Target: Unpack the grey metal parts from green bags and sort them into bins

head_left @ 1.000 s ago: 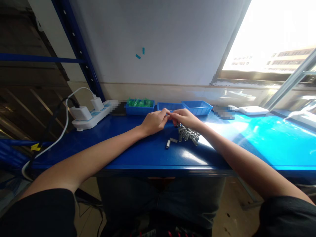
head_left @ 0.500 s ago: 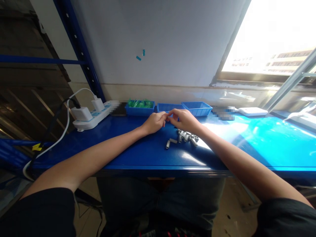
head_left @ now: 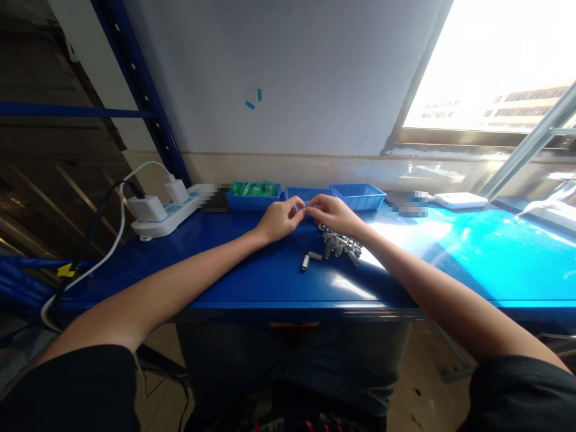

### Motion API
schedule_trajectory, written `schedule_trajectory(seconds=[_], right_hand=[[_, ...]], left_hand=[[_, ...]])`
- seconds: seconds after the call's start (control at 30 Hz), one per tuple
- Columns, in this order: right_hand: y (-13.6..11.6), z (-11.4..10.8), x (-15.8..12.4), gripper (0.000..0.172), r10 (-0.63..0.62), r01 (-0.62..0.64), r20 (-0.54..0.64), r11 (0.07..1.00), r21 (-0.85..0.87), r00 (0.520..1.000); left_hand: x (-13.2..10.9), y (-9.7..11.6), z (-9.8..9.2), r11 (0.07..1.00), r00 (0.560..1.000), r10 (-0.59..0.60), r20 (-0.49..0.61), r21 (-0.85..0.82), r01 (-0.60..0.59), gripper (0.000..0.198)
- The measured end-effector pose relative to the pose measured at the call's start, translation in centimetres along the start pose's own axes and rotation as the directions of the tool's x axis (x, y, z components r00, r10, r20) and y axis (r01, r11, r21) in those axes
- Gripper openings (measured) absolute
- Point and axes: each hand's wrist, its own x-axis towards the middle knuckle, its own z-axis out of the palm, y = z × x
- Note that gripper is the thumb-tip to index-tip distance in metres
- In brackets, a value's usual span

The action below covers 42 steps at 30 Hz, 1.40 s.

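Note:
My left hand (head_left: 279, 219) and my right hand (head_left: 333, 214) meet fingertip to fingertip above the blue table, in front of the blue bins. Both are closed in a pinch; whatever small thing lies between the fingertips is too small to make out. Below my right hand is a pile of silvery metal hex standoffs (head_left: 341, 245), partly covered by the hand and wrist. Two loose standoffs (head_left: 306, 262) lie apart from the pile, toward the table's front edge.
Along the wall stand a bin (head_left: 254, 198) with green plastic bags, a middle bin (head_left: 308, 194) partly behind my hands, and a right bin (head_left: 358, 197). A white power strip (head_left: 157, 225) with plugs and cables lies left. A white device (head_left: 461, 200) sits right.
My fingers have shifted: the left hand's thumb and forefinger now arch into a clearer pinch, and the fingertips still meet. More of the standoff pile shows below my right hand.

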Motion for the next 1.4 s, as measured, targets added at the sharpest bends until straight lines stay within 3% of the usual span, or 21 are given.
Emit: schedule_trajectory(seconds=[0.17,0.3,0.47,0.67,0.77,0.87,1.0,1.1,1.2,1.27,1.4], right_hand=[[0.2,-0.4,-0.2,0.026,-0.272,0.266,0.017,0.926,-0.267,0.962],[0.1,-0.7,-0.1,0.02,-0.313,0.299,0.006,0.899,-0.319,0.95],[-0.2,-0.7,-0.2,0.019,-0.327,0.308,0.006,0.883,-0.353,0.945],[-0.2,-0.4,-0.3,0.02,-0.312,0.289,-0.002,0.884,-0.368,0.95],[-0.1,-0.3,-0.2,0.02,-0.25,0.225,-0.024,0.906,-0.359,0.968],[0.0,-0.1,0.0,0.022,-0.153,0.131,-0.048,0.941,-0.312,0.987],[-0.1,0.1,0.2,0.026,-0.057,0.047,-0.052,0.985,-0.165,0.997],[-0.4,0.2,0.2,0.034,-0.034,0.032,-0.023,0.994,-0.106,0.999],[-0.5,0.2,0.0,0.033,-0.075,0.069,-0.027,0.983,-0.171,0.997],[-0.5,0.0,-0.2,0.024,-0.156,0.144,-0.038,0.966,-0.216,0.987],[-0.5,-0.5,-0.5,0.029,-0.321,0.316,0.022,0.914,-0.255,0.947]], left_hand=[[0.4,0.0,0.3,0.954,0.995,-0.098,0.035,-0.283,0.104,0.028],[0.6,0.2,0.4,0.88,0.99,-0.129,0.059,-0.454,0.142,0.028],[0.7,0.5,0.3,0.831,0.985,-0.161,0.069,-0.53,0.173,0.027],[0.7,0.3,0.3,0.86,0.983,-0.164,0.079,-0.476,0.182,0.033],[0.5,0.0,0.3,0.93,0.987,-0.145,0.066,-0.331,0.159,0.041],[0.1,-0.1,0.3,0.98,0.995,-0.091,0.032,-0.177,0.095,0.033],[-0.4,0.2,0.3,0.999,0.999,0.018,-0.032,-0.028,-0.018,0.028],[-0.4,0.4,0.1,0.999,0.996,0.025,-0.083,0.033,-0.022,0.025],[-0.4,0.5,-0.1,1.0,0.997,0.016,-0.08,0.027,-0.014,0.027],[-0.3,0.4,-0.2,1.0,0.999,0.007,-0.047,-0.03,-0.008,0.03],[-0.1,0.4,-0.2,0.983,1.0,-0.013,0.007,-0.183,0.014,0.042]])
